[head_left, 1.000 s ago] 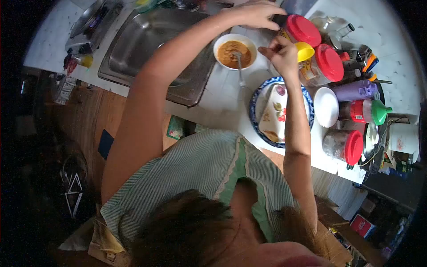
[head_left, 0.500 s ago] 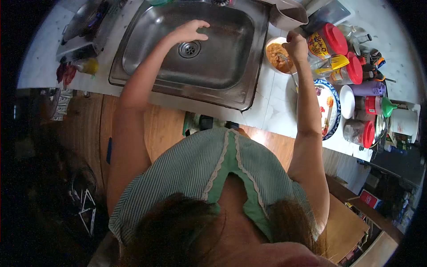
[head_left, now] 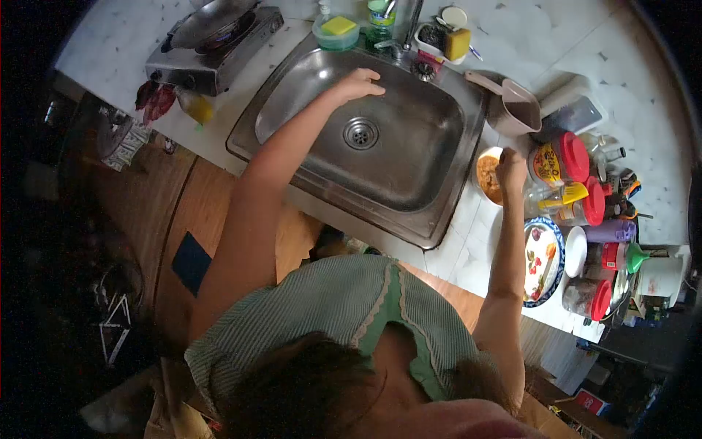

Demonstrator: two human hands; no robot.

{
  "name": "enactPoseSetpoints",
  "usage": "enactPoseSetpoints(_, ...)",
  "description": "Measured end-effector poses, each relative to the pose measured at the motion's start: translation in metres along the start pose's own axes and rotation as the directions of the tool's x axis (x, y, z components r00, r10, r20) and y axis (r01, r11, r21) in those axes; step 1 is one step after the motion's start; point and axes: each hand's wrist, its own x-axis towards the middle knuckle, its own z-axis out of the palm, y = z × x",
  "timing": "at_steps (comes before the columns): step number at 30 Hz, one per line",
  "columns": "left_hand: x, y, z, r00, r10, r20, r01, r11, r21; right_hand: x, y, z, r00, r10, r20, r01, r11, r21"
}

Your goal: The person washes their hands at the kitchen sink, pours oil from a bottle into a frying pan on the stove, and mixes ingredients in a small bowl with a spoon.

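Observation:
My left hand (head_left: 357, 85) hovers over the stainless steel sink (head_left: 409, 186), toward its back left, fingers apart and holding nothing. On the counter to the right of the sink stands a white bowl (head_left: 488, 178) of orange-brown food. My right hand (head_left: 512, 170) is closed at the bowl's right edge and covers part of it. What its fingers grip, if anything, is hidden. A fork or spoon that showed in the bowl earlier cannot be made out now. Below my right forearm lies an oval blue-rimmed plate (head_left: 559, 260) with a floral pattern.
A pinkish dipper (head_left: 514, 110) stands behind the bowl. Red-lidded jars (head_left: 559, 157) and bottles crowd the right side. Behind the sink are a faucet (head_left: 395, 50) and a green tub (head_left: 336, 38) with a yellow sponge. A gas stove (head_left: 219, 62) holds a pan at left.
The view has shifted, so the sink and counter appear lower and farther right, with more of the back counter visible. My left hand stays above the sink; my right hand remains at the bowl.

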Motion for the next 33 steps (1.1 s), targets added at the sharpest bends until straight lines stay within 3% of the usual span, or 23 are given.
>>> enactPoseSetpoints(3, 0.013, 0.016, -0.011, 0.979, -0.200, -0.023, 0.192, 0.961, -0.202, -0.010, 0.022, 0.019, 0.994, -0.081, 0.075, 0.082, 0.997, 0.000)
enactPoseSetpoints(6, 0.051, 0.000, -0.019, 0.971, -0.237, -0.016, 0.212, 0.896, -0.390, -0.022, 0.009, 0.018, 0.984, 0.011, -0.176, -0.006, 1.000, 0.027)
enactPoseSetpoints(9, 0.078, -0.014, -0.025, 0.968, -0.249, 0.023, 0.219, 0.802, -0.555, -0.023, -0.014, 0.003, 0.942, 0.164, -0.293, -0.184, 0.982, -0.041)
enactPoseSetpoints(13, 0.107, -0.029, -0.033, 0.980, -0.195, 0.033, 0.169, 0.738, -0.653, -0.020, -0.015, 0.011, 0.937, 0.317, -0.148, -0.338, 0.928, -0.156)
enactPoseSetpoints(17, 0.124, -0.031, -0.035, 0.989, -0.126, 0.073, 0.140, 0.680, -0.720, -0.025, -0.030, 0.015, 0.956, 0.144, -0.257, -0.156, 0.987, -0.028)
enactPoseSetpoints(18, 0.130, -0.027, -0.036, 0.989, -0.117, 0.088, 0.144, 0.676, -0.723, -0.015, -0.055, 0.009, 0.944, 0.242, -0.225, -0.252, 0.968, -0.016)
enactPoseSetpoints(19, 0.134, -0.026, -0.038, 0.989, -0.112, 0.096, 0.147, 0.672, -0.726, -0.001, -0.111, -0.013, 0.914, 0.387, -0.122, -0.379, 0.922, 0.083)
enactPoseSetpoints(20, 0.136, -0.031, -0.038, 0.993, -0.057, 0.100, 0.115, 0.549, -0.828, 0.009, -0.112, 0.011, 0.934, 0.348, -0.081, -0.296, 0.881, 0.368)
enactPoseSetpoints(21, 0.142, -0.035, -0.039, 0.987, 0.129, 0.096, -0.028, 0.724, -0.690, 0.028, -0.121, 0.037, 0.960, 0.276, -0.046, -0.186, 0.754, 0.630)
enactPoseSetpoints(22, 0.148, -0.039, -0.040, 0.946, 0.311, 0.088, -0.219, 0.817, -0.533, 0.043, -0.142, 0.049, 0.972, 0.227, 0.060, -0.187, 0.592, 0.784)
enactPoseSetpoints(23, 0.140, -0.029, -0.047, 0.973, 0.210, 0.096, -0.126, 0.833, -0.539, 0.056, -0.170, 0.060, 0.975, 0.146, 0.168, -0.214, 0.402, 0.890)
enactPoseSetpoints(24, 0.124, -0.011, -0.052, 0.989, -0.003, 0.146, 0.107, 0.695, -0.711, 0.071, -0.199, 0.074, 0.948, 0.161, 0.274, -0.309, 0.274, 0.911)
enactPoseSetpoints(25, 0.116, -0.011, -0.056, 0.985, -0.008, 0.172, 0.132, 0.676, -0.725, 0.084, -0.224, 0.079, 0.899, 0.154, 0.411, -0.431, 0.130, 0.893)
enactPoseSetpoints(26, 0.117, -0.018, -0.049, 0.989, -0.072, 0.132, 0.148, 0.615, -0.774, 0.096, -0.247, 0.090, 0.878, 0.154, 0.453, -0.458, -0.001, 0.889)
enactPoseSetpoints(27, 0.105, -0.018, -0.051, 0.983, -0.158, 0.098, 0.177, 0.639, -0.749, 0.106, -0.264, 0.100, 0.852, 0.163, 0.498, -0.481, -0.134, 0.866)
enactPoseSetpoints(29, 0.131, -0.075, -0.023, 0.941, -0.184, 0.284, 0.331, 0.328, -0.885, 0.127, -0.282, 0.133, 0.884, -0.044, 0.465, -0.419, -0.516, 0.747)
enactPoseSetpoints(30, 0.125, -0.081, -0.023, 0.922, -0.247, 0.297, 0.349, 0.202, -0.915, 0.137, -0.288, 0.158, 0.902, -0.120, 0.416, -0.380, -0.681, 0.626)
enactPoseSetpoints(32, 0.096, -0.088, -0.012, 0.856, -0.355, 0.377, 0.379, -0.065, -0.923, 0.166, -0.267, 0.238, 0.807, -0.101, 0.582, -0.463, -0.719, 0.518)
enactPoseSetpoints(33, 0.093, -0.099, -0.002, 0.884, -0.290, 0.366, 0.356, -0.091, -0.930, 0.168, -0.272, 0.235, 0.749, -0.194, 0.634, -0.546, -0.723, 0.423)
